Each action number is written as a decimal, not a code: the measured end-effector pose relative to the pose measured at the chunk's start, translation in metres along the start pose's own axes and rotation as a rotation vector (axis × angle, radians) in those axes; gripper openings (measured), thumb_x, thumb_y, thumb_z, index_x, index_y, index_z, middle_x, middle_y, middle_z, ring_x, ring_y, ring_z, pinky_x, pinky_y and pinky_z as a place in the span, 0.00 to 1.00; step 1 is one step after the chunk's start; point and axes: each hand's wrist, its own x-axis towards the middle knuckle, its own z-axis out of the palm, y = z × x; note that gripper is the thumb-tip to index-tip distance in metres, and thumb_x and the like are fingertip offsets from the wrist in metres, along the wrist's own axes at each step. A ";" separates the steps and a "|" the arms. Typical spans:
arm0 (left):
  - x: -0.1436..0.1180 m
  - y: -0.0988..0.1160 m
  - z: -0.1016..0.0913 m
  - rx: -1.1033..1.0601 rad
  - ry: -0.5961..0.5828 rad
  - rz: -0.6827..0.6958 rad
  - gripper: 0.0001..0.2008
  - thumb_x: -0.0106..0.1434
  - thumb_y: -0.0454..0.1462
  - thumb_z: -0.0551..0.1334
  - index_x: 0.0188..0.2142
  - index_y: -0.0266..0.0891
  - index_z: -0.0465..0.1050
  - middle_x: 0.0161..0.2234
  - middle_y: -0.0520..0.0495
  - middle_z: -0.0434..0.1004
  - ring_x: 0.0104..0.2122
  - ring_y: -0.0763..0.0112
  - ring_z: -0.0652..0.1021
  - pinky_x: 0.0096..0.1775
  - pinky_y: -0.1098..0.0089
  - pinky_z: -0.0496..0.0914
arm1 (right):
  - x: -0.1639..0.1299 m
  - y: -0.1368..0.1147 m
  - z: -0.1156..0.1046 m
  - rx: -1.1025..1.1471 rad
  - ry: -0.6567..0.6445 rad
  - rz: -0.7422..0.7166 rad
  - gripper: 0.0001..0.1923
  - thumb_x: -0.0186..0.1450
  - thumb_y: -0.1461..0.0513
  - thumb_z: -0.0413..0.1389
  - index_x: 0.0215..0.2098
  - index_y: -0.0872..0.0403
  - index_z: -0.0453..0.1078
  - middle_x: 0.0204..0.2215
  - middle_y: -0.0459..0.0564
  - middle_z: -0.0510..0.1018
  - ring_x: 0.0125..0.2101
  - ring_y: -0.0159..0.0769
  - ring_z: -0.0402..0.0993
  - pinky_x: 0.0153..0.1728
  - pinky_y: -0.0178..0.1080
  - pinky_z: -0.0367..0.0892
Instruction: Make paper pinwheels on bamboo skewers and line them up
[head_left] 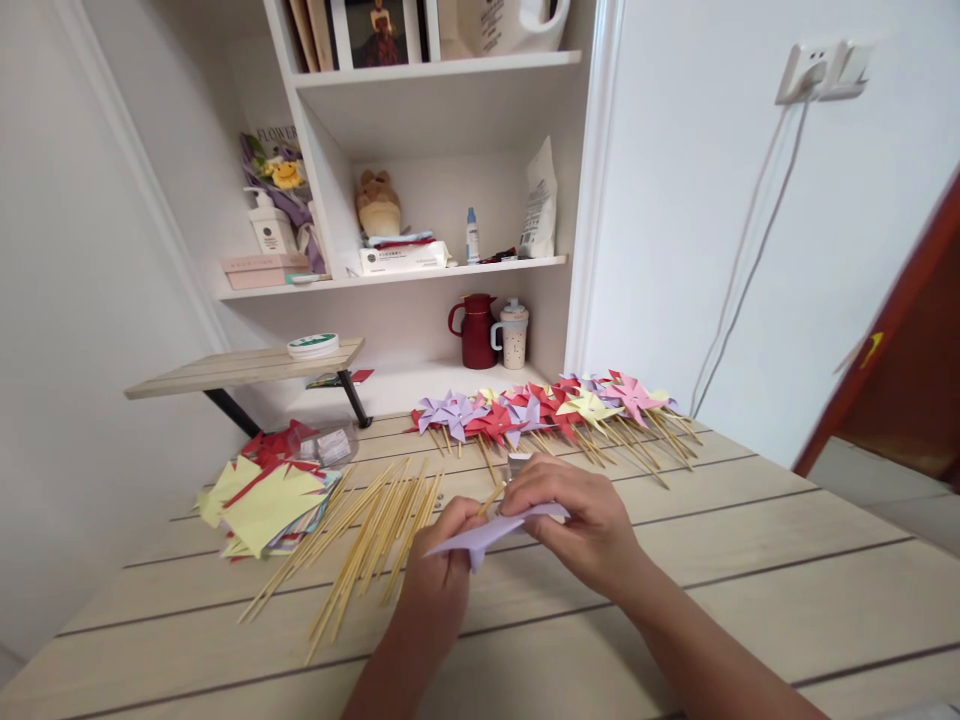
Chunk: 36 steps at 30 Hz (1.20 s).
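Note:
Both of my hands hold a lilac paper pinwheel (487, 531) just above the wooden table (750, 560). My left hand (439, 570) grips its near left part. Over its right part, my right hand (581, 520) pinches the paper with the fingertips. A thin wooden stick (491, 497) pokes out behind the paper between the two hands. A loose spread of bamboo sticks (367, 540) lies just left of my hands. Beyond them a row of finished pinwheels (547, 410) in red, lilac, pink and yellow lies along the table's far edge.
A heap of cut paper squares (266, 500), yellow and red, sits at the left. A small raised wooden shelf (247, 368) carries a tape roll (313, 345). A white shelf unit behind holds a red jug (476, 330), a mug and a glue bottle (471, 235). A cable hangs from a wall socket (821, 70).

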 end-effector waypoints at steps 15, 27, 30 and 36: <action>-0.001 -0.002 -0.002 0.086 -0.014 0.062 0.15 0.68 0.42 0.50 0.27 0.41 0.67 0.20 0.55 0.59 0.21 0.73 0.63 0.27 0.72 0.57 | -0.002 0.002 0.000 -0.011 0.004 0.020 0.09 0.65 0.69 0.58 0.38 0.50 0.76 0.30 0.48 0.82 0.30 0.36 0.76 0.33 0.40 0.72; -0.001 0.000 -0.003 0.088 0.005 0.118 0.15 0.69 0.41 0.50 0.29 0.40 0.68 0.20 0.55 0.61 0.21 0.73 0.64 0.26 0.73 0.57 | -0.003 0.002 0.001 -0.006 0.016 0.012 0.09 0.64 0.71 0.58 0.37 0.51 0.76 0.29 0.49 0.81 0.31 0.36 0.76 0.33 0.40 0.71; -0.001 0.002 -0.004 0.081 0.013 0.116 0.13 0.67 0.38 0.51 0.28 0.41 0.67 0.20 0.56 0.60 0.20 0.74 0.63 0.25 0.73 0.56 | -0.002 0.001 0.000 0.008 0.022 -0.005 0.09 0.64 0.71 0.58 0.37 0.52 0.76 0.30 0.49 0.81 0.31 0.36 0.76 0.33 0.40 0.71; -0.001 0.000 -0.002 0.055 -0.026 0.135 0.10 0.65 0.35 0.51 0.29 0.40 0.67 0.20 0.57 0.59 0.20 0.75 0.62 0.25 0.74 0.55 | -0.002 0.000 0.001 0.010 0.022 -0.017 0.10 0.64 0.72 0.58 0.38 0.52 0.76 0.30 0.48 0.82 0.31 0.35 0.76 0.33 0.39 0.71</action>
